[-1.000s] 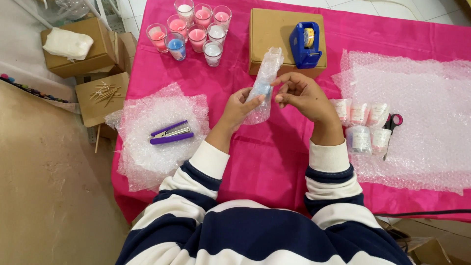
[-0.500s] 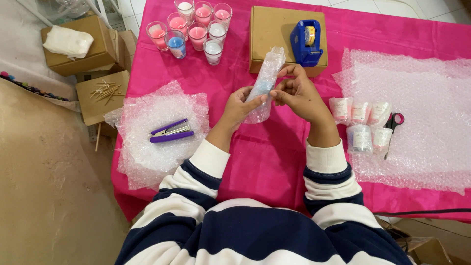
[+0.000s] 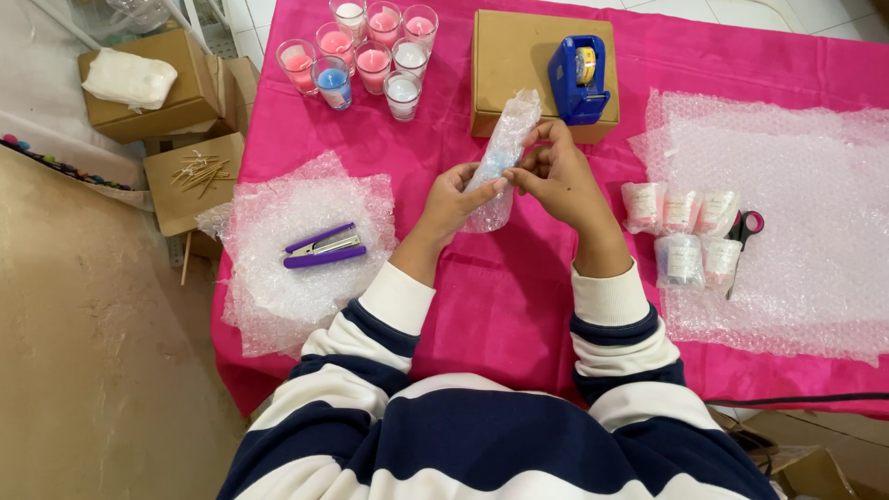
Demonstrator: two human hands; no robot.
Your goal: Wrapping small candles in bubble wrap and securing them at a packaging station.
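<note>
Both hands hold a bubble-wrapped roll [image 3: 501,157] with something blue inside, raised above the pink tablecloth [image 3: 500,296]. My left hand [image 3: 454,196] grips its lower part from the left. My right hand [image 3: 554,171] pinches the wrap at the middle from the right. Several wrapped candle glasses [image 3: 683,231] lie on a big bubble wrap sheet [image 3: 806,213] to the right, beside red-handled scissors [image 3: 744,233]. A purple stapler [image 3: 324,246] rests on a smaller bubble wrap sheet [image 3: 278,287] to the left.
Several glass candles [image 3: 363,51], pink, white and blue, stand at the far edge. A cardboard box [image 3: 514,65] carries a blue tape dispenser [image 3: 578,79]. Left of the table are cardboard boxes [image 3: 148,93], one with a white cloth, one with wooden sticks [image 3: 199,171].
The hands have kept turning the wrapped roll in place; its top leans slightly more to the right. Nothing else has moved.
</note>
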